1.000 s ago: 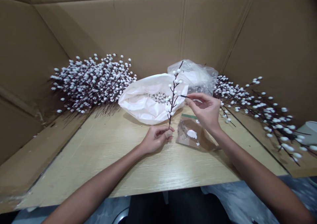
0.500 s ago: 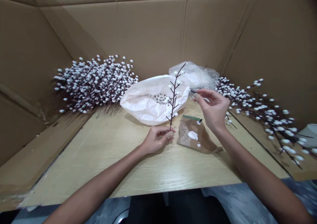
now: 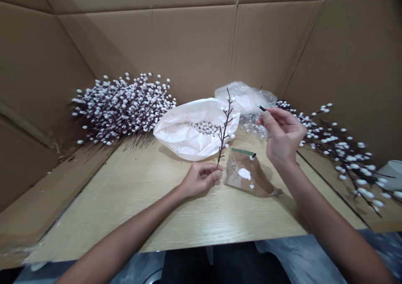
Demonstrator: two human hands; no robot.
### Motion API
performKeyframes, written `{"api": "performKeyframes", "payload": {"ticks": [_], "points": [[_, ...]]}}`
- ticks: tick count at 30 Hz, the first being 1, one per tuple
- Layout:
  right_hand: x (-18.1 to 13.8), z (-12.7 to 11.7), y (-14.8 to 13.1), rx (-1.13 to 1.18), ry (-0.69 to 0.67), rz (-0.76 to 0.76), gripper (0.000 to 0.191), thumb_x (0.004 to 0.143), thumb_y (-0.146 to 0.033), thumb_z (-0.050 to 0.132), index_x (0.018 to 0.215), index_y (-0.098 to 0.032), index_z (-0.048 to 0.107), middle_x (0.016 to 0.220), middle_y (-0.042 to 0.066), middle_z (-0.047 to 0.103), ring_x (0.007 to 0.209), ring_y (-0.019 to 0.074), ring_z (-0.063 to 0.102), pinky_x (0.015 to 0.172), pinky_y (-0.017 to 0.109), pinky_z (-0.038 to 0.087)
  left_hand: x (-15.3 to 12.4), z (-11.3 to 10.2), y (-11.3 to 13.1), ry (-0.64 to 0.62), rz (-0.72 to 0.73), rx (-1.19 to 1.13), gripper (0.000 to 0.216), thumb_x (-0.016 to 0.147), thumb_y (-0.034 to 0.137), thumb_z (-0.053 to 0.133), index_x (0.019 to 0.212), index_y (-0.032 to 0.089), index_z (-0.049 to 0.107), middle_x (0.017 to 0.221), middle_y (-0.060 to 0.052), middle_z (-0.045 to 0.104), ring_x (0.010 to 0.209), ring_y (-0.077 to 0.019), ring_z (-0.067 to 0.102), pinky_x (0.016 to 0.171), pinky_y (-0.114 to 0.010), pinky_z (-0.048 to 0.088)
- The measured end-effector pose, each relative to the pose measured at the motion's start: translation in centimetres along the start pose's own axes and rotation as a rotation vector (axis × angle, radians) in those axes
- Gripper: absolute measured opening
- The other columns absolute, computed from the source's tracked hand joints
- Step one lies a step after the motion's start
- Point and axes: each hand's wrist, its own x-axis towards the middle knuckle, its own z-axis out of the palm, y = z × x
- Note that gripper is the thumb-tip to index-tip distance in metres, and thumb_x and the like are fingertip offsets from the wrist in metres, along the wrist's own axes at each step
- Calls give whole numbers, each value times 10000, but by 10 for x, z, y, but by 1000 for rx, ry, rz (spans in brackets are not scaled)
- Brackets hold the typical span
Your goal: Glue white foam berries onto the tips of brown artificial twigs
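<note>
My left hand (image 3: 202, 178) pinches the lower stem of a brown artificial berry branch (image 3: 222, 135). White berries sit along its twigs, mostly on the right side, and it leans slightly right. Between the fingertips of my right hand (image 3: 281, 131) is a short black stick (image 3: 261, 107) with a white tip, held apart from the branch. Behind the branch lies an open white bag (image 3: 176, 127) with many loose white berries (image 3: 205, 127) inside. In front of my right hand, a brown folded packet (image 3: 264, 179) on the table bears a white smear (image 3: 244, 174).
A dense pile of finished-looking berry branches (image 3: 125, 106) lies at the left rear. More berry branches (image 3: 345, 158) spread along the right side. A clear plastic bag (image 3: 245, 93) rests against the cardboard wall (image 3: 188, 45). The wooden table (image 3: 125, 208) ends near my lap.
My right hand has drawn back to the right, taking the black stick away from the branch. The branch has turned in my left hand and tilts differently.
</note>
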Motion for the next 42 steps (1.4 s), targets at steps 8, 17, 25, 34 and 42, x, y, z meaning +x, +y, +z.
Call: {"api": "performKeyframes", "payload": {"ticks": [8, 17, 25, 34, 42], "points": [[-2, 1, 0, 47, -98, 7, 134, 685, -277, 766, 780, -200, 713, 696, -5, 676, 567, 125, 619, 560, 280, 531, 0, 1, 1, -9, 10, 31, 236, 844, 300, 575, 799, 90, 675, 746, -31, 613, 631, -99, 506, 574, -191, 402], [-15, 4, -11, -73, -299, -101, 94, 730, -143, 712, 802, -197, 736, 757, 15, 689, 636, 138, 634, 538, 272, 528, 1, 0, 2, 4, 14, 53, 229, 846, 282, 557, 834, 87, 676, 742, -32, 617, 622, -101, 507, 568, -190, 405], [-24, 6, -13, -291, -388, -316, 142, 765, -103, 672, 856, -189, 738, 790, 34, 700, 698, 140, 619, 582, 270, 514, 0, 0, -1, -13, 31, 88, 249, 858, 289, 541, 829, 86, 683, 773, -44, 632, 676, -121, 537, 593, -193, 419], [-24, 5, -14, -333, -358, -317, 158, 761, -83, 659, 861, -178, 737, 803, 47, 700, 710, 147, 634, 585, 272, 521, 0, 0, -2, -13, 41, 83, 253, 865, 297, 545, 843, 89, 687, 758, -34, 625, 656, -108, 522, 588, -184, 415], [-24, 4, -13, -343, -372, -313, 146, 769, -89, 654, 864, -161, 737, 796, 52, 700, 696, 143, 628, 581, 275, 522, 0, -1, -4, -4, 42, 81, 253, 862, 302, 552, 856, 88, 688, 759, -37, 621, 662, -114, 526, 592, -191, 422]]}}
